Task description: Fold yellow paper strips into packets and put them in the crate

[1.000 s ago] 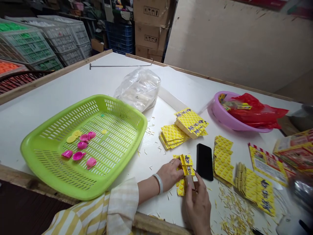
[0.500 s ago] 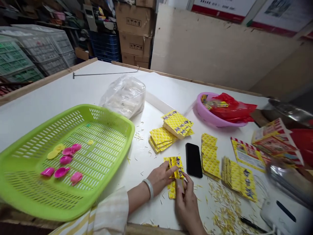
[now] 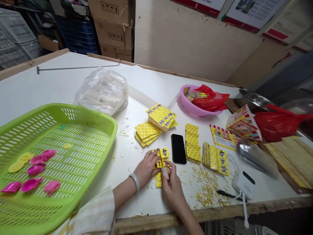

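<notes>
Near the table's front edge, my left hand (image 3: 146, 168), with a pale bangle at the wrist, has its fingers closed on a yellow printed card (image 3: 165, 152). Folded-up flaps or slots show in the card's middle. My right hand (image 3: 173, 187) grips the same card from the right, thumb along its lower part; its fingertips are partly hidden. Just beyond lie yellow printed card stacks (image 3: 161, 117). A black phone (image 3: 178, 148) is right of the card, followed by fanned yellow cards (image 3: 192, 143) and another upright-leaning bundle (image 3: 215, 158).
A green basket (image 3: 107, 140) with pink and yellow plastic pieces stands left. Behind are a clear plastic bag (image 3: 102, 91) and a pink basin (image 3: 195, 110) holding a red bag. Thin scraps (image 3: 207, 187), a pen (image 3: 227, 194) and a white power bank (image 3: 243, 184) lie right.
The camera view has shifted to the right, so the table's contents appear further left. Both hands stay at the card, whose middle flaps now stand more open.
</notes>
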A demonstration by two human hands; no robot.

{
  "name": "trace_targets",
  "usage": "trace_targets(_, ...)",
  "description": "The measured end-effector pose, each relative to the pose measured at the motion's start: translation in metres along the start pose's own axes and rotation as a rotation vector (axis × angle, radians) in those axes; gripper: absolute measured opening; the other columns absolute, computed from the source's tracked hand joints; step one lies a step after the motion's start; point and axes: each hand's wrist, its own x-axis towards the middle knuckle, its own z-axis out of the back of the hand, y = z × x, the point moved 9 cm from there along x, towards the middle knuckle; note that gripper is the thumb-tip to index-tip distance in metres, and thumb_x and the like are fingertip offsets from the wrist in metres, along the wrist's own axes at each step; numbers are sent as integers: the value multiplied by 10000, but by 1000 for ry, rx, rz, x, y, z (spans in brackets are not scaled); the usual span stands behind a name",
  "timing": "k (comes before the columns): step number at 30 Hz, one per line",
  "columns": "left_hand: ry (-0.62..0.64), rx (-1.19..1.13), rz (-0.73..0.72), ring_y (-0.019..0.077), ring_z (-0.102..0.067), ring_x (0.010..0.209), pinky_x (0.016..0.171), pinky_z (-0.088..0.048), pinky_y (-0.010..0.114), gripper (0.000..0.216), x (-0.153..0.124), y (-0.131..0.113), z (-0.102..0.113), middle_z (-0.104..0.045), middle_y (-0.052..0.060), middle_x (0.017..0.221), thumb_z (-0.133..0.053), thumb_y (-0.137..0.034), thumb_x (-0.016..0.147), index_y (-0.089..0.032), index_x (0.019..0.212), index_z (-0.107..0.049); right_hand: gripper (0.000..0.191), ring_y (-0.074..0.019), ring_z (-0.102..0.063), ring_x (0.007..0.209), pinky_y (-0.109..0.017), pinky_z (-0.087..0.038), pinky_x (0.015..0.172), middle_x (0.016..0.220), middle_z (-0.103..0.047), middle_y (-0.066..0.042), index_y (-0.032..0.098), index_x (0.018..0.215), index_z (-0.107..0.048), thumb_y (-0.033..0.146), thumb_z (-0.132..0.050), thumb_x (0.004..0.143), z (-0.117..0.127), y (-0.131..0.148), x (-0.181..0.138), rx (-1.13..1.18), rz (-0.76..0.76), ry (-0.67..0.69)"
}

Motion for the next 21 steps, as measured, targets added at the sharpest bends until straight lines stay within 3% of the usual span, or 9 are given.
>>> trace_targets(4, 20, 98, -8, 341, -323, 1340, 1059, -336, 568, 429, -2, -2, 6, -485, 115, 1391, -584, -280, 842, -183, 1251, -497, 389, -216, -659, 826, -322, -509, 678, 1046, -665, -117, 163, 1289, -336, 221, -310, 906, 1, 2, -2, -23, 32, -27)
trace_targets(11, 57, -13, -130, 272, -337, 1348, 1101, -312, 465, 607, -8, -6, 10, -421, 153, 1432, -533, -243, 799, -114, 1365, -355, 446, -245, -632, 899, -385, -498, 756, 1131, -642, -121, 176, 1317, -301, 153, -322, 872, -8, 3, -4, -137, 39, -18)
trace_targets(17, -65, -37, -41, 254, -438, 1228, 1041, -382, 472, 271, -3, 1, 15, -502, 108, 1303, -428, -236, 898, -196, 1125, -570, 501, -244, -608, 963, -394, -483, 819, 1195, -596, -142, 157, 1349, -274, 165, -386, 861, -5, 4, -5, -93, 12, 72)
trace_targets(19, -87, -30, -25, 262, -437, 1202, 1032, -389, 482, 253, -2, 1, 15, -504, 112, 1270, -454, -216, 879, -186, 1097, -581, 574, -235, -594, 997, -371, -481, 844, 1200, -583, -129, 172, 1365, -281, 228, -502, 838, 4, 7, -4, -37, 36, 147)
trace_targets(21, -91, -42, -15, 267, -429, 1194, 1028, -389, 492, 253, -1, 0, 15, -499, 113, 1256, -465, -198, 867, -181, 1091, -581, 579, -231, -579, 979, -376, -475, 857, 1151, -580, -119, 180, 1349, -339, 286, -565, 826, 23, 11, 4, -46, 73, 123)
